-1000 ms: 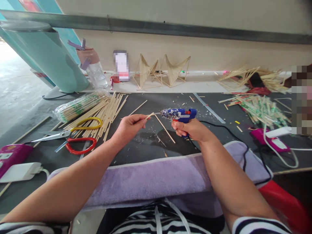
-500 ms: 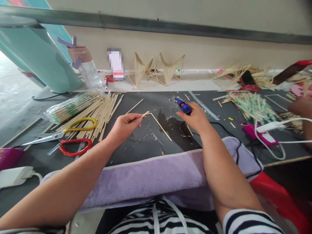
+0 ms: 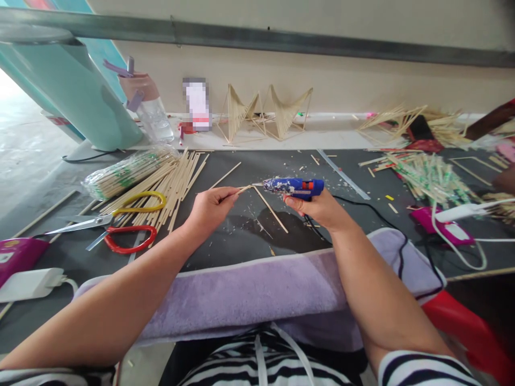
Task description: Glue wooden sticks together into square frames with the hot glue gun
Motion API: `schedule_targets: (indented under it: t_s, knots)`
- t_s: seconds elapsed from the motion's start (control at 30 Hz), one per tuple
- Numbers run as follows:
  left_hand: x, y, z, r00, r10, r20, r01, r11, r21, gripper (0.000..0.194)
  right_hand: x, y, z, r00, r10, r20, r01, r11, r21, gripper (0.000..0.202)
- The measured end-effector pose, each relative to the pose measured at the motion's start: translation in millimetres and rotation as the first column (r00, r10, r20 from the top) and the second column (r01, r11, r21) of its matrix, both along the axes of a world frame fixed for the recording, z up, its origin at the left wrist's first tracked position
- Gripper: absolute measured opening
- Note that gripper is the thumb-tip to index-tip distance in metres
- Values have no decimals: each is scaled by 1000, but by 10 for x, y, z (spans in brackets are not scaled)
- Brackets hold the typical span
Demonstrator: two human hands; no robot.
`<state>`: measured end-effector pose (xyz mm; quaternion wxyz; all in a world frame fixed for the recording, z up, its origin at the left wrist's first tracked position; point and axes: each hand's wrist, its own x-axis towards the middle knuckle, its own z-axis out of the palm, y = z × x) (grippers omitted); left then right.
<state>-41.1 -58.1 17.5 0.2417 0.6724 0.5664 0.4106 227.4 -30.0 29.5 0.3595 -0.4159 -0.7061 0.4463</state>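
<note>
Between thumb and fingers, my left hand (image 3: 213, 208) pinches thin wooden sticks (image 3: 243, 190) at the middle of the dark table. Another stick (image 3: 271, 209) slants from their tip down to the right, forming a corner. My right hand (image 3: 317, 208) is wrapped round the handle of a blue glue gun (image 3: 293, 186), whose barrel is spotted with white glue. The gun lies nearly level, its nozzle pointing left at the corner where the sticks meet. Whether the nozzle touches the wood is too small to tell.
Scissors (image 3: 108, 222) and loose sticks (image 3: 177, 187) lie on the left, with a bottle (image 3: 151, 110) behind. Two stick models (image 3: 281, 115) stand by the wall. A purple towel (image 3: 257, 295) covers the front edge. Another person's hand (image 3: 507, 179) shows far right.
My right hand has turned the glue gun level and brought its nozzle left to the stick corner. My left hand keeps its pinch. The view has shifted slightly.
</note>
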Motion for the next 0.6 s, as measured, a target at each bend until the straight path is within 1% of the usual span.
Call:
schedule_targets:
  t_s: [0.1, 0.2, 0.6]
  knots:
    - [18, -25, 32, 999, -5, -52, 6, 1000, 15, 29, -17, -13, 34, 999, 26, 45, -26, 1000, -13, 27]
    - [26, -34, 52, 998, 0, -70, 1, 1000, 17, 29, -26, -18, 57, 996, 40, 85, -39, 999, -17, 29]
    - [22, -24, 27, 999, -18, -27, 19, 1000, 1, 29, 1, 18, -8, 996, 40, 80, -42, 999, 16, 28]
